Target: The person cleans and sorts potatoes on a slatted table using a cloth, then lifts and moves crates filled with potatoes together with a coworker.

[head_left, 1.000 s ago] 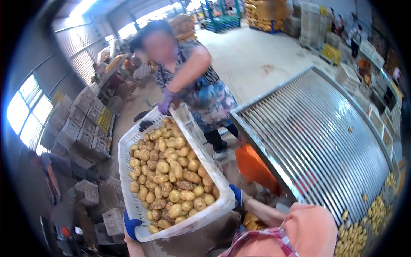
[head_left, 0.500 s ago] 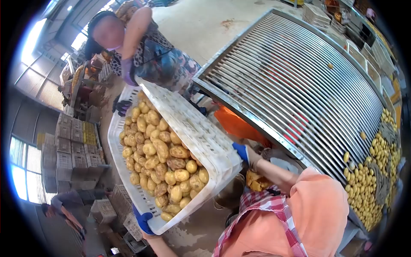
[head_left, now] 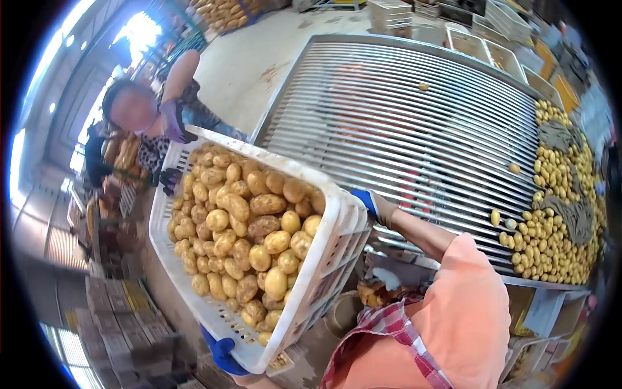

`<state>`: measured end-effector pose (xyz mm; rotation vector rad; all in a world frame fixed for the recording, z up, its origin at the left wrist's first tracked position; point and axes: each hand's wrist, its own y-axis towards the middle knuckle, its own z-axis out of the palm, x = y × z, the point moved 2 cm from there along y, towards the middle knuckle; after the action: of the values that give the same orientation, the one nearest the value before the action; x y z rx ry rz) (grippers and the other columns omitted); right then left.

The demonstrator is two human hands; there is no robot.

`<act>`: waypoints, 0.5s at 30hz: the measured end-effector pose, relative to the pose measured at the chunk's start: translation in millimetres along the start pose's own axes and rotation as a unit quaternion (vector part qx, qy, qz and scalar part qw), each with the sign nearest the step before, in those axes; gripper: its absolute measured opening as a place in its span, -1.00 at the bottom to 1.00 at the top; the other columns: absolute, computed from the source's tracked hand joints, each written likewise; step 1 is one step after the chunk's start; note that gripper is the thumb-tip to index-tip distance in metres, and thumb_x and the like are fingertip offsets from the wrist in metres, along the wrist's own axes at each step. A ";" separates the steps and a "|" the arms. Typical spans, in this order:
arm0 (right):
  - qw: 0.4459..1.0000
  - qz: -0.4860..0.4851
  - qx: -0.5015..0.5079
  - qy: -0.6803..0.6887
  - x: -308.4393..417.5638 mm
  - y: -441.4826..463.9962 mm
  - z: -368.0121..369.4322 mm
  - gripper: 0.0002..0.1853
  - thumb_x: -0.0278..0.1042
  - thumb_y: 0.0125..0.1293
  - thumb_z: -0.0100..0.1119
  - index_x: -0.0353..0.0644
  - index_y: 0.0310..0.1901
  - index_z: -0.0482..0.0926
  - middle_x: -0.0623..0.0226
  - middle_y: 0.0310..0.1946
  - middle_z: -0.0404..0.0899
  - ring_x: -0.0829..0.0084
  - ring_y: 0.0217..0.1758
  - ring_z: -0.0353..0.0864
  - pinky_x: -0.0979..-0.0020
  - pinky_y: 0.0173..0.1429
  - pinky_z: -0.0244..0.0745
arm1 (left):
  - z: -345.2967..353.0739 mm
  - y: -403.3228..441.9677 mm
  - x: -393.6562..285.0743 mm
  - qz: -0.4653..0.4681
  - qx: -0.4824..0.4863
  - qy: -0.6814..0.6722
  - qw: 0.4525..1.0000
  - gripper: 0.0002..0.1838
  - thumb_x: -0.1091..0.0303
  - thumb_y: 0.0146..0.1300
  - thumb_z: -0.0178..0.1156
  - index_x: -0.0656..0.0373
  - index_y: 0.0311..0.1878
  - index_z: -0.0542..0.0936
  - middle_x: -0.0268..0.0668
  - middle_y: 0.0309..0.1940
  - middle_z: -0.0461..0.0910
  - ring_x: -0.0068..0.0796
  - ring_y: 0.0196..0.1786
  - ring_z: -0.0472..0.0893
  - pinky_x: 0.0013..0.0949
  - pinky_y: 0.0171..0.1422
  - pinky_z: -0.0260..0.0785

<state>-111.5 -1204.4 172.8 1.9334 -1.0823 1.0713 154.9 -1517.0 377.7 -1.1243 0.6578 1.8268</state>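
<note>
A white plastic crate (head_left: 170, 241), heaped with yellow-brown potatoes (head_left: 249, 223), hangs tilted between me and another person. My left hand (head_left: 223, 353), in a blue glove, grips the crate's near lower corner, fingers partly hidden by the rim. On the opposite near corner, my right hand (head_left: 368, 202), also blue-gloved, is closed on the crate's edge beside the metal-bar grate (head_left: 389, 129). At the far end, the other person's purple-gloved hands (head_left: 173, 122) hold the same crate.
Many potatoes (head_left: 551, 240) and grey cloths (head_left: 570, 217) lie at the grate's right end. White crates (head_left: 486, 48) stand behind it. Stacked crates (head_left: 120, 305) are at lower left. A bucket (head_left: 343, 312) stands on the floor below the crate.
The crate has risen toward the camera, its right-hand side now standing beside the grate's edge. My view has turned, so the grate sits more level. Both my hands still hold the crate.
</note>
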 end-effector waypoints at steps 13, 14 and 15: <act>0.924 -0.210 -0.305 -0.091 116.8 -4.5 -162.1 -0.65 -0.18 0.45 -0.04 -0.21 -0.12 0.70 0.15 -0.12 0.70 0.25 0.20 0.56 0.27 0.25 0.43 | 111.2 111.4 69.4 0.071 0.133 0.097 0.984 -0.09 0.38 -0.16 0.13 0.32 0.43 0.22 -0.09 0.26 0.40 -0.18 0.30 0.42 -0.25 0.38 0.28; 0.938 -0.172 -0.291 -0.081 113.1 -3.1 -182.4 -0.69 -0.20 0.38 0.05 -0.19 -0.34 0.73 0.18 -0.31 0.71 0.22 0.09 0.62 0.27 0.10 0.49 | 128.6 125.9 80.6 0.067 0.147 0.085 0.983 -0.09 0.39 -0.16 0.13 0.32 0.43 0.22 -0.09 0.25 0.41 -0.18 0.30 0.43 -0.26 0.37 0.30; 0.933 -0.133 -0.316 -0.108 117.6 -8.2 -183.5 -0.72 -0.22 0.34 0.09 -0.20 -0.36 0.71 0.19 -0.34 0.70 0.22 0.02 0.65 0.26 0.04 0.51 | 146.1 126.7 78.5 0.042 0.175 0.044 0.983 -0.08 0.41 -0.18 0.12 0.32 0.42 0.22 -0.09 0.24 0.42 -0.18 0.29 0.44 -0.26 0.35 0.32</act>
<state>-127.4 -1087.8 356.3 1.6195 -1.0720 0.3008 -36.1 -1433.2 373.3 -0.9552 1.0467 1.6543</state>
